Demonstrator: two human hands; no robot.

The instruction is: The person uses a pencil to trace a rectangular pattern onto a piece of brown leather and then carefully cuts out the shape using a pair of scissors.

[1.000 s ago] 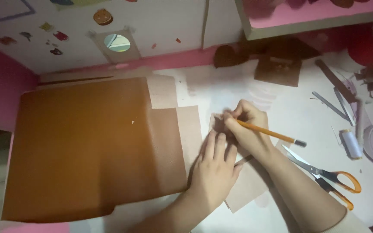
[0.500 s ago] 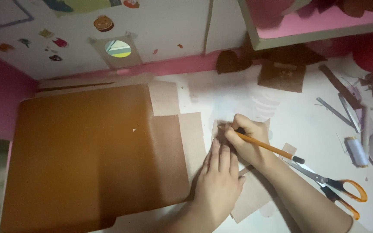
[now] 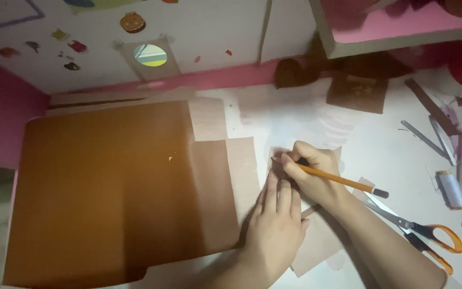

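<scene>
The right hand [image 3: 314, 179] has its fingers clamped around a thin orange pencil with a dark end [image 3: 338, 180]. The pencil's long axis runs from lower right up to the left, its tip touching a small pale brown cardboard piece [image 3: 322, 243] on the white tabletop [image 3: 380, 150]. The left hand [image 3: 274, 227] lies flat just beside the tip, fingers together, pressing that piece down. A large brown leather-like sheet [image 3: 108, 187] lies to the left; orange-handled scissors [image 3: 418, 233] rest to the right.

pencil [image 3: 338, 179] orange | scissors [image 3: 429, 235] orange-handled | leather sheet [image 3: 108, 187] plain brown
</scene>
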